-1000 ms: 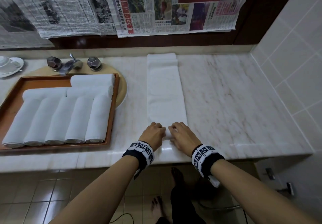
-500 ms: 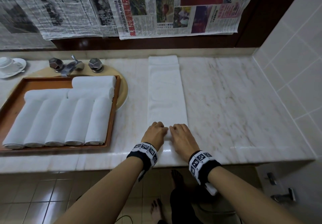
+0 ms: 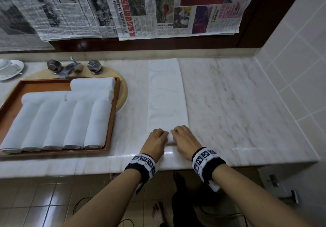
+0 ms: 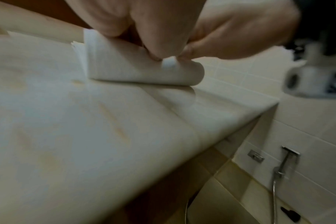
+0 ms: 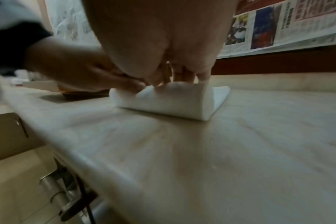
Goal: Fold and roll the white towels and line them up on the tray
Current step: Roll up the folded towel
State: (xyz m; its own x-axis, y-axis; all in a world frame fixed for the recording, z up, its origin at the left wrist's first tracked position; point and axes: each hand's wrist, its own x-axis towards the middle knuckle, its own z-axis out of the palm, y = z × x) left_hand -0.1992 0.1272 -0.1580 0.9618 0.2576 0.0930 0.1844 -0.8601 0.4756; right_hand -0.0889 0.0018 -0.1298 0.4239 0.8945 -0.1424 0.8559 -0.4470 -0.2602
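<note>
A white towel [image 3: 165, 92], folded into a long narrow strip, lies on the marble counter and runs away from me. Its near end is curled into a small roll [image 4: 142, 72] [image 5: 169, 103]. My left hand [image 3: 157, 138] and right hand [image 3: 183, 136] sit side by side on that roll, fingers curled over it and pinching the cloth. To the left a brown wooden tray [image 3: 112, 113] holds several rolled white towels [image 3: 77, 124] in a row, with more rolls [image 3: 91, 85] laid crosswise behind them.
A tap with two faceted knobs [image 3: 72, 67] stands behind the tray, over a round basin rim [image 3: 123, 92]. A white cup and saucer [image 3: 8, 68] sit far left. Newspaper sheets [image 3: 158, 8] hang on the wall; a tiled wall [image 3: 299, 68] bounds the counter's right end.
Both hands have stayed on the towel's near end, and the roll under them has grown slightly and moved a little away from me.
</note>
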